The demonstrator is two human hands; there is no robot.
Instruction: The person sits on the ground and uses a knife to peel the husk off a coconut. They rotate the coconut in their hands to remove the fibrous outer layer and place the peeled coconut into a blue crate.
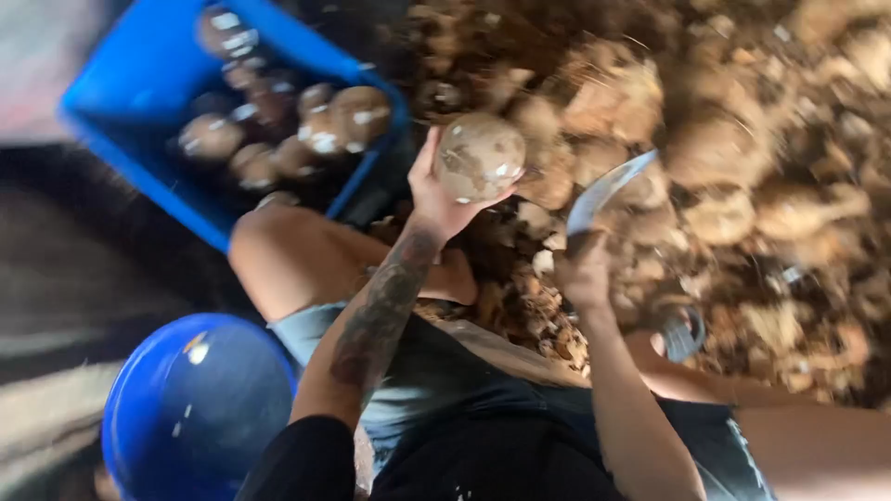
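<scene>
Open gap between blue crate and husk pile.

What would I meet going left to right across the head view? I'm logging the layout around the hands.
Blue round container → blue crate of trimmed roots → left hand holding a round root → right hand gripping a curved knife → pile of untrimmed roots.

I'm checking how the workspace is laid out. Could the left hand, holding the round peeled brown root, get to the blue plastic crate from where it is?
Probably yes: the left hand holds the round root just beside the blue crate, with nothing between.
</scene>
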